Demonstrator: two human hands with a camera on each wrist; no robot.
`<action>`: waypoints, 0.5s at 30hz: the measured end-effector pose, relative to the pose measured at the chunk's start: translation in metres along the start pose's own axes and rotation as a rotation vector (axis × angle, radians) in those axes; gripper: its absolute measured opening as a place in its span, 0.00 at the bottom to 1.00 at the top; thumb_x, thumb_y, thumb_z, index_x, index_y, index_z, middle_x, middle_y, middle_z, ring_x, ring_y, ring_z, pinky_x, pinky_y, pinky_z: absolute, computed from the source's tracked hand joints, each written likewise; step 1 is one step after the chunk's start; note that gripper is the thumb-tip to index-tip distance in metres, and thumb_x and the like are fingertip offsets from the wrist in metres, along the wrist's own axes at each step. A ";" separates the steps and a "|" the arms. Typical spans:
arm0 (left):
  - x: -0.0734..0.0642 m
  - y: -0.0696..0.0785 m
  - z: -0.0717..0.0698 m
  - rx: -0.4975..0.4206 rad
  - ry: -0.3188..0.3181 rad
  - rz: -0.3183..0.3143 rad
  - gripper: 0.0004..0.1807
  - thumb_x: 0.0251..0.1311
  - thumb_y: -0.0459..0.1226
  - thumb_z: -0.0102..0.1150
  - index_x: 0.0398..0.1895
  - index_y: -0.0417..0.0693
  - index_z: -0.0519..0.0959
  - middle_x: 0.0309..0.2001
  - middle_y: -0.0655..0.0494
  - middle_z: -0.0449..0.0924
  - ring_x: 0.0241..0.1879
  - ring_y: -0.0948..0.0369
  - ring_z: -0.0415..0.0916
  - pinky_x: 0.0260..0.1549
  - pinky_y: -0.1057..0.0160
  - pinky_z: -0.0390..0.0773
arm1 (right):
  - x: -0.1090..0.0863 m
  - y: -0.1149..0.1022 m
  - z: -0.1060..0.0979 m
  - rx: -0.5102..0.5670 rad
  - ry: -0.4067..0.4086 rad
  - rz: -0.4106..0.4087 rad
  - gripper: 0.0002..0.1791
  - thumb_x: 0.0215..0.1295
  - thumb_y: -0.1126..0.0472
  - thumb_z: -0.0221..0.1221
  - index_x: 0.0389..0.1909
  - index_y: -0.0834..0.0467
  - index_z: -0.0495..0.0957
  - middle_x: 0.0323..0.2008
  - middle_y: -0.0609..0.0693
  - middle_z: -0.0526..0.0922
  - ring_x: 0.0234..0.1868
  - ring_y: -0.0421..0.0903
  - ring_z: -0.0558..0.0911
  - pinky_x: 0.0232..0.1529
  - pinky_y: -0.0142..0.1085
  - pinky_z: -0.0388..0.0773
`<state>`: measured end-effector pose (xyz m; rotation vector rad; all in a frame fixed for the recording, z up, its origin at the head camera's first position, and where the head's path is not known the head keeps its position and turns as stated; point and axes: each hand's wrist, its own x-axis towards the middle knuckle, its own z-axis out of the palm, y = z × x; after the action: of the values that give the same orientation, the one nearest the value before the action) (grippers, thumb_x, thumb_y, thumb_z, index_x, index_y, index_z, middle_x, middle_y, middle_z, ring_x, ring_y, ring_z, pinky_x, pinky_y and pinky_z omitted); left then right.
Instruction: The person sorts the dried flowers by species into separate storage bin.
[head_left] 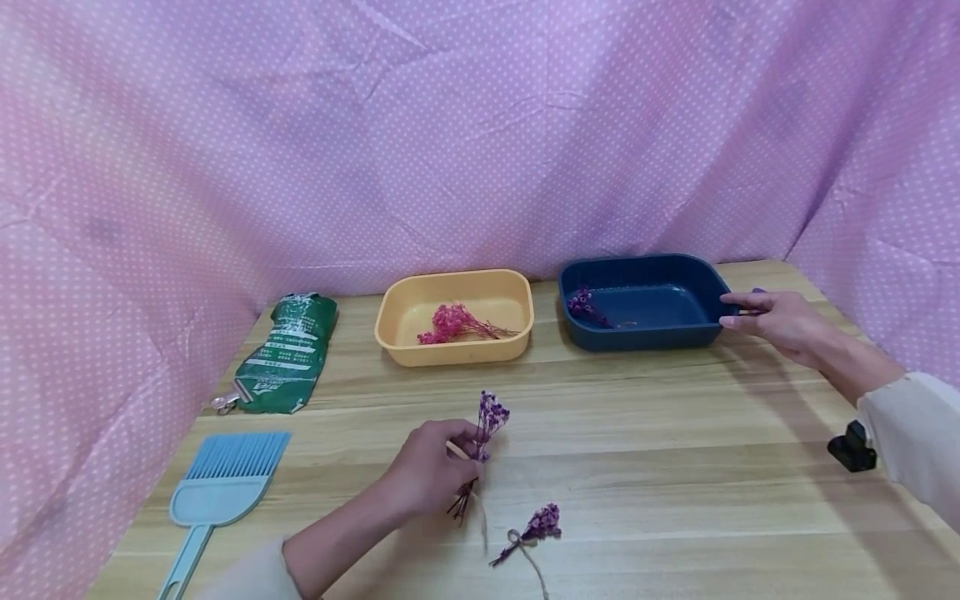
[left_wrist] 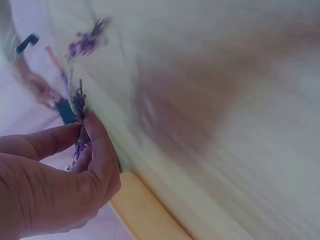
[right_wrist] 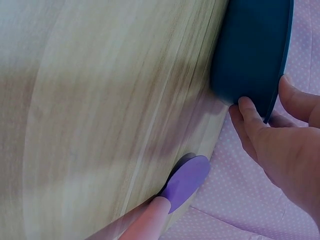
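Note:
My left hand [head_left: 433, 467] pinches a small bunch of purple dried flowers [head_left: 491, 412] between thumb and fingertips, stems pointing down and a length of twine trailing from it. In the left wrist view that bunch [left_wrist: 81, 102] shows blurred. Just in front on the table lies another purple bunch [head_left: 542, 523], tied with a twine bow. At the far right, my right hand [head_left: 791, 327] holds the end of a dark blue tray [head_left: 637, 337]. Its thumb is at the rim and its fingers lie against the outer wall [right_wrist: 250, 55]. Loose purple flowers [head_left: 587, 307] lie in that tray.
Left of the blue tray stands a yellow tray [head_left: 453, 355] with pink dried flowers [head_left: 453, 323]. A clipped green packet [head_left: 288, 354] and a light blue hand brush [head_left: 221, 492] lie on the left. A purple oval item [right_wrist: 189, 180] with a pink handle lies near the right edge.

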<state>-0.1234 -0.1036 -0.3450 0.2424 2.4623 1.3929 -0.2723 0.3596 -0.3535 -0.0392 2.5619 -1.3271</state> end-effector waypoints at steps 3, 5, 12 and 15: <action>0.005 0.004 -0.002 -0.091 -0.012 -0.049 0.15 0.55 0.24 0.62 0.47 0.33 0.79 0.34 0.49 0.77 0.28 0.60 0.79 0.26 0.62 0.84 | 0.000 0.000 0.000 -0.014 0.001 -0.001 0.41 0.69 0.51 0.56 0.71 0.71 0.51 0.71 0.72 0.29 0.71 0.65 0.36 0.38 0.09 0.65; 0.008 0.005 -0.002 -0.151 -0.022 -0.071 0.16 0.55 0.24 0.62 0.48 0.32 0.78 0.35 0.47 0.77 0.28 0.58 0.79 0.27 0.60 0.85 | -0.001 0.000 0.000 -0.023 0.004 -0.003 0.41 0.69 0.51 0.57 0.71 0.71 0.52 0.71 0.72 0.30 0.72 0.65 0.35 0.38 0.10 0.64; 0.019 0.009 0.001 -0.236 -0.023 -0.094 0.18 0.55 0.22 0.61 0.51 0.30 0.77 0.37 0.45 0.77 0.29 0.59 0.78 0.29 0.60 0.86 | -0.001 0.000 0.000 -0.017 0.014 -0.012 0.41 0.69 0.51 0.57 0.70 0.72 0.53 0.71 0.72 0.32 0.72 0.64 0.33 0.40 0.10 0.64; 0.026 0.014 0.003 -0.264 -0.016 -0.098 0.18 0.55 0.21 0.61 0.51 0.30 0.77 0.37 0.45 0.77 0.29 0.60 0.78 0.30 0.60 0.86 | 0.000 0.001 0.000 -0.012 0.016 -0.015 0.41 0.69 0.51 0.57 0.70 0.72 0.53 0.71 0.72 0.32 0.72 0.64 0.33 0.39 0.09 0.64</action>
<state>-0.1474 -0.0867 -0.3393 0.0725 2.2143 1.6431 -0.2720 0.3604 -0.3540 -0.0502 2.5881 -1.3230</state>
